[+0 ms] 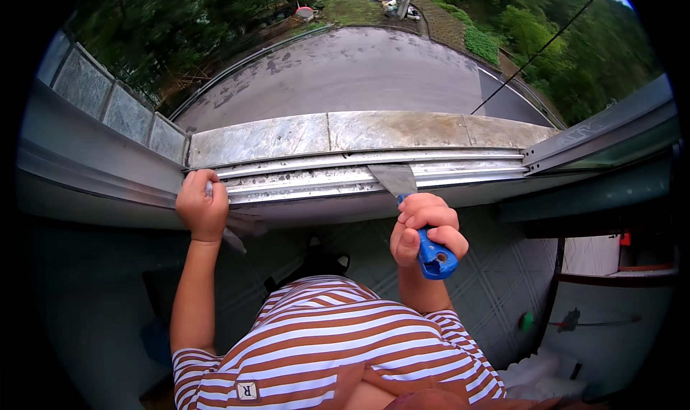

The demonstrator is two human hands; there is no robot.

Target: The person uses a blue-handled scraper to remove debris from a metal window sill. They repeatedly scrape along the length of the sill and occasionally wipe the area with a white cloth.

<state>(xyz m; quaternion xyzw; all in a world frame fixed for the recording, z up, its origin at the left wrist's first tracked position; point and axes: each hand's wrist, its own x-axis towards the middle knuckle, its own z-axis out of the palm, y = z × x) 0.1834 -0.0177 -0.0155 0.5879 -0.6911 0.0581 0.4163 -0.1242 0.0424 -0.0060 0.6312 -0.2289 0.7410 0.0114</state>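
Note:
My right hand (424, 227) is wrapped round the blue handle of a putty knife (396, 178). Its flat grey blade points away from me and rests over the metal sliding-window track (302, 177), right of the middle. Dark dirt specks lie along the grooves of this track. At the track's left end, my left hand (203, 209) is closed in a fist by the window frame. A pale, thin, crumpled piece (233, 240) shows below this fist and between its fingers; whether it is cloth or paper I cannot tell.
Beyond the track runs a stained stone ledge (388, 131), with a road (345, 68) far below it. The window frame (604, 133) rises at the right and another frame side (100, 144) at the left. A tiled floor (496, 266) lies under the sill.

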